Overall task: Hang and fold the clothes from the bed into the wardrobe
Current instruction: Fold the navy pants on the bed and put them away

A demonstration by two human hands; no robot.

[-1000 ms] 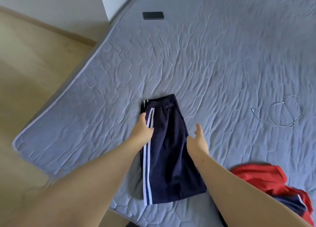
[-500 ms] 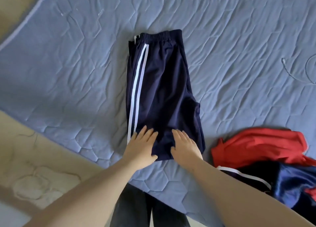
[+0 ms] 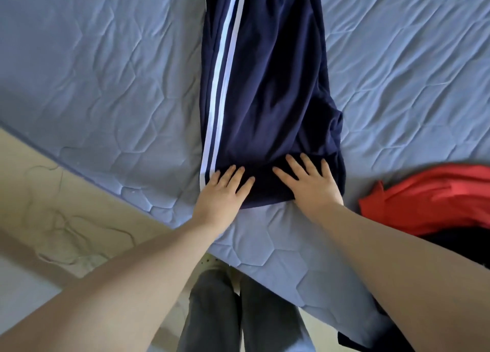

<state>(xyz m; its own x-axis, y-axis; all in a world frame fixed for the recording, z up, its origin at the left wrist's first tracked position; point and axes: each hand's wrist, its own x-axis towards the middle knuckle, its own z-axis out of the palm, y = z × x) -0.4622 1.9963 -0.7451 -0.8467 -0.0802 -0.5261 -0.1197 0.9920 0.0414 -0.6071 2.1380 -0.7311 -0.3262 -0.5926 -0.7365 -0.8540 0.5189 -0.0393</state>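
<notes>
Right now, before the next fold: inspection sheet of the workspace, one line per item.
Surface: blue quilted mattress, wrinkled, its near corner pointing toward the person.
Job's things: navy shorts with two white stripes lie flat, apparently folded lengthwise; red garment crumpled at the right, dark cloth just below it.
Clutter: nothing seen.
Grippers: left hand and right hand both flat, fingers straight, resting on the shorts' near hem.
Cables: nothing seen.
Surroundings: beige floor left of the mattress; the person's grey trouser legs at the bottom.
</notes>
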